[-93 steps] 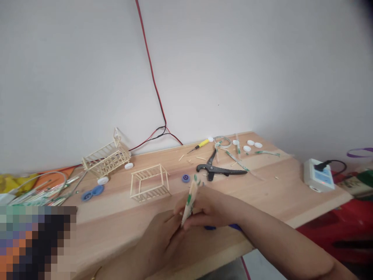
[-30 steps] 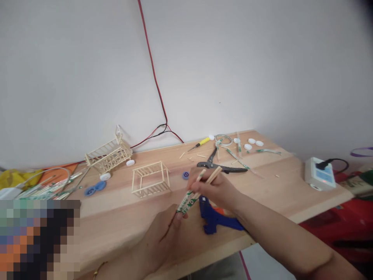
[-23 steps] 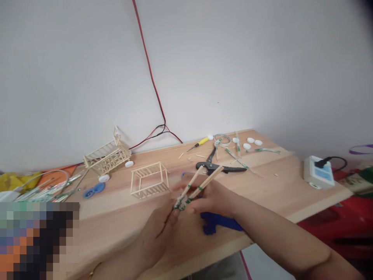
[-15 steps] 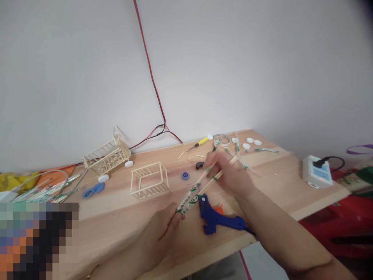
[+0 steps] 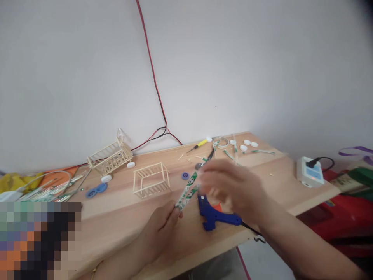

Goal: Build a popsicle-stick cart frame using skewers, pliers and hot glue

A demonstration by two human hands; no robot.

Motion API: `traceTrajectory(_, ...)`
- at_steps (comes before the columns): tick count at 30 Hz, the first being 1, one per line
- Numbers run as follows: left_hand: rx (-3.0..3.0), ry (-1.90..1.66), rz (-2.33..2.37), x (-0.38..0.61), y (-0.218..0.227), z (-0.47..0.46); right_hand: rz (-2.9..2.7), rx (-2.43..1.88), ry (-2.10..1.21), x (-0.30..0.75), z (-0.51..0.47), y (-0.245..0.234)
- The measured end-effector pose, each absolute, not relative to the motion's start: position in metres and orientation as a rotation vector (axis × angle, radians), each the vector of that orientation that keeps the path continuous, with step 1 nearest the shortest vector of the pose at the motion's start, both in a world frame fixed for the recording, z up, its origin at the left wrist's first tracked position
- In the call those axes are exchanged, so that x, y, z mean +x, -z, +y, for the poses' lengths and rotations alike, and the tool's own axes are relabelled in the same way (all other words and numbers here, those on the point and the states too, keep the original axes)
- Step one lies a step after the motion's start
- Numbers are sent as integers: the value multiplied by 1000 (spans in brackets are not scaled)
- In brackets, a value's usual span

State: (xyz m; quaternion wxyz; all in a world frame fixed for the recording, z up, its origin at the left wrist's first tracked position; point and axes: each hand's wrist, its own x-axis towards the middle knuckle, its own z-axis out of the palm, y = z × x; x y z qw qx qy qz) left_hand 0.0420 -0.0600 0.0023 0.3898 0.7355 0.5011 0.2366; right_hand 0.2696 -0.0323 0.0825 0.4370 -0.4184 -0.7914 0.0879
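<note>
My left hand [image 5: 164, 223] is closed around the lower end of a chopstick wrapper [image 5: 190, 182], white film printed in green with panda faces, which slants up to the right. At its upper end is my right hand [image 5: 230, 186], smeared by motion, with fingers bent. Whether chopsticks are in that hand cannot be made out. Below the right hand lies a blue glue gun [image 5: 212, 216], with an orange piece [image 5: 217, 207] partly hidden behind it. A small open frame of thin sticks [image 5: 151, 181] stands to the left of the wrapper.
A larger stick frame [image 5: 110, 157] leans near the wall among white caps [image 5: 131, 165]. Blue caps [image 5: 96, 189] and wrapped chopsticks [image 5: 55, 188] lie left. A yellow-handled screwdriver [image 5: 197, 146] and coiled cable [image 5: 220, 141] sit at the back. A white power box [image 5: 309, 171] is right.
The pale chopsticks that showed between the wrapper and my right hand are out of sight. My right hand has turned and moved slightly down and nearer; my left hand keeps the wrapper.
</note>
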Motion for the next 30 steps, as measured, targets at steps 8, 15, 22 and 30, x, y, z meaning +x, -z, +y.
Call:
traceTrajectory(8, 1972, -682, 997, 41, -7, -59, -3022, -898, -6, 263, -19, -70)
traceTrajectory(15, 2031, -705, 1127, 38, 5, -55, -2264, -2059, 362, 365, 72, -78)
traceTrajectory(22, 2193, -633, 1015, 40, 3, -57, -2223, -2146, 262, 410, 113, -60)
traceTrajectory(30, 2232, -609, 1005, 39, 8, -53, -2603, -1770, 83, 349, 120, -18)
